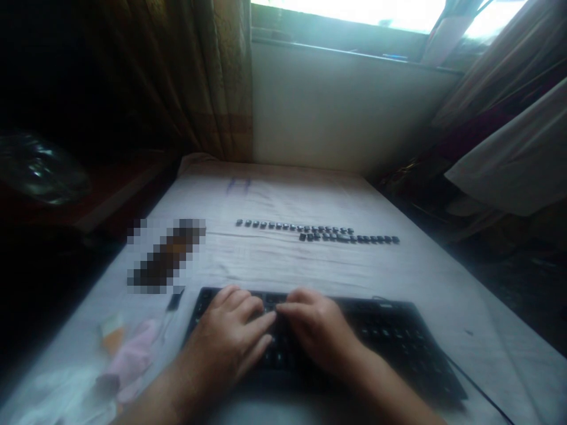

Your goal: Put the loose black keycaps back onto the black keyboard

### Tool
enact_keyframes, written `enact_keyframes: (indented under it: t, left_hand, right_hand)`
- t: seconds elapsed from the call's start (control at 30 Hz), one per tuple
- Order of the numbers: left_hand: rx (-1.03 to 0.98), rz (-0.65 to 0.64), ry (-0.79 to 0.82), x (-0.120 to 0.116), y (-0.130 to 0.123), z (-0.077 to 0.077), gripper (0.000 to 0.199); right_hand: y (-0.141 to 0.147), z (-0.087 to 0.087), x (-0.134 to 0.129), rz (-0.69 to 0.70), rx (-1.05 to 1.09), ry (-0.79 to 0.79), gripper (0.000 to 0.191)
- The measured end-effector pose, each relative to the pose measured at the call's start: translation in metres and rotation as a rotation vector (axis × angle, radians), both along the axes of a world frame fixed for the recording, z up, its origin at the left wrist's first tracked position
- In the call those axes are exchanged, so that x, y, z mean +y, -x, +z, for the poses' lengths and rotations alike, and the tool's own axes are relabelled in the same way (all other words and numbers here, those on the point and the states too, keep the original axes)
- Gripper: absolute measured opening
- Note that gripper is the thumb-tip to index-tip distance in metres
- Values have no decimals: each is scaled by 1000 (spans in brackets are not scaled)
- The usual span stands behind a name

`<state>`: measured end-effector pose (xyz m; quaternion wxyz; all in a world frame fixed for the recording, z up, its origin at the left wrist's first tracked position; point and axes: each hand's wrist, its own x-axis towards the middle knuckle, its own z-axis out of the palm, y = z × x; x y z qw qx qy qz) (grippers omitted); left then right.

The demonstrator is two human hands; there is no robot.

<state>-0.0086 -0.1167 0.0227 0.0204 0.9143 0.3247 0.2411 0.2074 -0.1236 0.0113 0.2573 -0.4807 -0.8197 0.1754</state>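
A black keyboard [390, 336] lies on the white-covered table in front of me, with both hands over its left half. My left hand [234, 324] rests on it, fingers curled and the thumb and a finger reaching right. Close beside it, my right hand [316, 327] has its fingers bent together, one fingertip meeting the keyboard's upper rows. The fingertips of the two hands almost touch; whatever is between them is too small and blurred to make out. Beyond the keyboard, loose black keycaps [283, 226] form one row, and more keycaps [372, 239] form a second row nearer and to the right.
To the left are a pixelated brown object [166, 257], a small dark piece [176, 300], a pink cloth [135, 354] and clear plastic [53, 389]. The keyboard's cable [478, 386] runs off right. A curtain [225, 82] and wall [336, 106] stand behind the table.
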Motion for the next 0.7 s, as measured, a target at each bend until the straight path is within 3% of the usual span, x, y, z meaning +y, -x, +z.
enact_keyframes:
  t: [0.17,0.47,0.7]
  left_hand:
    - [15,-4,22,0,-2,2,21]
    - [-90,47,95,10,11,1,23]
    - [-83,236,-1,32,33,-18,25]
  right_hand:
    - [3,1,-1,-9,-72,-22,28]
    - [-16,7,8,-15,266,156,28]
    - [-39,23,27,-120,62,192,31]
